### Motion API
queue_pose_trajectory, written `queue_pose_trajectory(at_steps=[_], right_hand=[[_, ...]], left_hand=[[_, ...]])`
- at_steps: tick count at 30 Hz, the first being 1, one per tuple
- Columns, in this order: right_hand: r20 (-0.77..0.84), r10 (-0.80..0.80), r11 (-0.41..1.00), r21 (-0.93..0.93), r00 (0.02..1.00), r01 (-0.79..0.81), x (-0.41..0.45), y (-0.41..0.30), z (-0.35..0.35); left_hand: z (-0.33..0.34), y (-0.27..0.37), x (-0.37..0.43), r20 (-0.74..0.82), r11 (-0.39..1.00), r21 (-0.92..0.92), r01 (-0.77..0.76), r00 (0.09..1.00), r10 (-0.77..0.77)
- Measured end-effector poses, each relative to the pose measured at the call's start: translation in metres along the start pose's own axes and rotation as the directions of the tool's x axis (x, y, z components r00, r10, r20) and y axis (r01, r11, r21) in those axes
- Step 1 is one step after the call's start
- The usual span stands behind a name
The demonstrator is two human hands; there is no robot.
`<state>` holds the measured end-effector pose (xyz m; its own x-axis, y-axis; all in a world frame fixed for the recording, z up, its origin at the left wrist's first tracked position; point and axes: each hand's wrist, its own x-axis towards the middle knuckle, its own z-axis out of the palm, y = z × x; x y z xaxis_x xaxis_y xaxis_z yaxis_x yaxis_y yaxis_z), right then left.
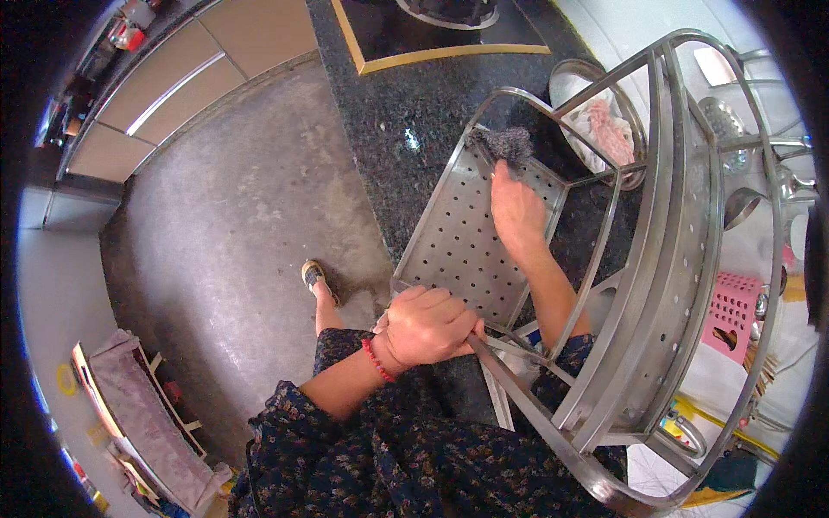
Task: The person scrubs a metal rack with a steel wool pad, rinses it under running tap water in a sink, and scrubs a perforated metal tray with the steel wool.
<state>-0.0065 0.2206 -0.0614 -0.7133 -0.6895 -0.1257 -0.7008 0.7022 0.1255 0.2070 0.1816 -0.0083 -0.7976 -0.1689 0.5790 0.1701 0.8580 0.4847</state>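
Observation:
A stainless-steel tiered rack (680,272) stands tilted over the dark granite counter, its perforated lower shelf (456,252) at the centre. My left hand (424,327), with a red bead bracelet at the wrist, is closed around a metal bar at the rack's near end. Reaching through the frame, my right hand (518,210) holds a dark grey cloth (508,144) against the far end of the perforated shelf. The fingertips are partly hidden by the cloth. A second long shelf with holes rises at the right.
A gas hob (453,48) with gold trim is set into the granite counter (382,129). Behind the rack sits a round metal tray (638,129) with pale and pink cloths. A pink perforated basket (732,314) and steel utensils are at the right wall. Beige cabinets (188,84) line the floor's far side.

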Motion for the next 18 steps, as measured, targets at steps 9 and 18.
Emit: queue_pose_trajectory(at_steps=[9, 18], right_hand=[[0.023, -0.208, 0.956, 0.215, 0.978, 0.198, 0.006, 0.008, -0.038], [0.001, -0.194, 0.98, 0.047, 0.981, 0.194, -0.033, -0.009, -0.009]], left_hand=[[0.007, -0.004, 0.002, -0.073, 1.0, 0.009, -0.013, 0.997, 0.013], [0.007, -0.003, -0.001, -0.104, 1.0, 0.003, 0.018, 0.994, -0.018]])
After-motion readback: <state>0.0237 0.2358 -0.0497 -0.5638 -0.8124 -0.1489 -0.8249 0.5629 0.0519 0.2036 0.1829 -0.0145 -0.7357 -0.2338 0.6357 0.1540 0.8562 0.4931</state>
